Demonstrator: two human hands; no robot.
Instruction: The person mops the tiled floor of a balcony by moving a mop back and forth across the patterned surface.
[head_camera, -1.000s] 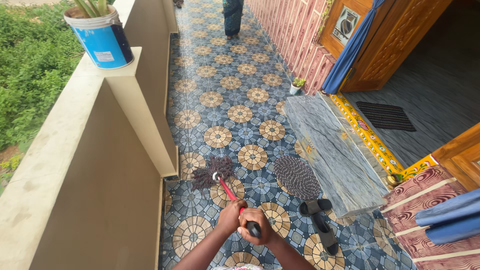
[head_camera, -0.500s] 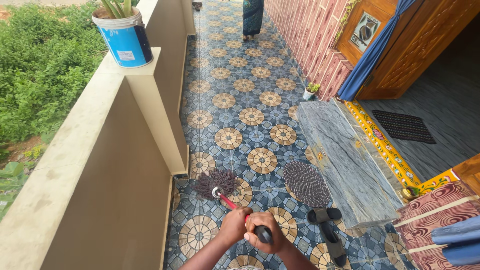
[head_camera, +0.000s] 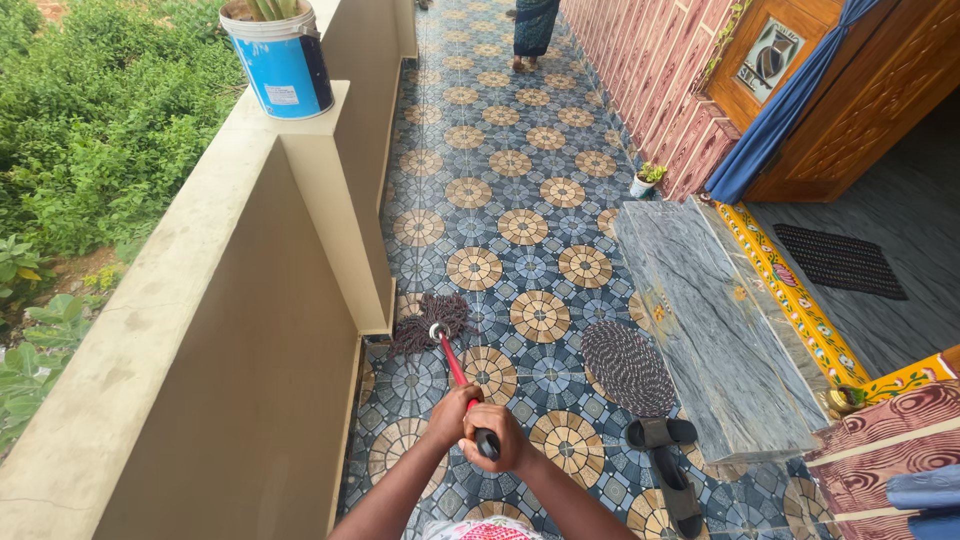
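Two hands grip one mop. Left hand (head_camera: 452, 414) is clenched around the red handle (head_camera: 455, 365), just ahead of the right hand (head_camera: 497, 440), which is clenched around the black end grip (head_camera: 487, 444). Both hands sit near the bottom centre of the view, touching each other.

One mop head (head_camera: 430, 322), dark and stringy, lies on the patterned tile floor (head_camera: 500, 200) at the foot of the beige pillar (head_camera: 340, 200), touching or just beside its base.

Count of other items:
- One blue-and-white bucket (head_camera: 280, 60) holding a plant, on top of the pillar, far left.
- One round woven mat (head_camera: 627, 366) on the floor, right of the mop handle.
- Two dark sandals (head_camera: 668, 460), near right, beside the mat.
- One grey stone slab (head_camera: 715, 320) forming the step, right of the mat.
- One small potted plant (head_camera: 645, 180) at the far end of the slab.
- One dark doormat (head_camera: 840, 262) inside the doorway, far right.
- One person (head_camera: 535, 30), partly in view, standing at the far end.

Edges: the low parapet wall (head_camera: 180, 340) bounds the floor on the left; the slab and the striped wall (head_camera: 650, 70) bound it on the right. Open tile runs between these from the mop head to the far end.
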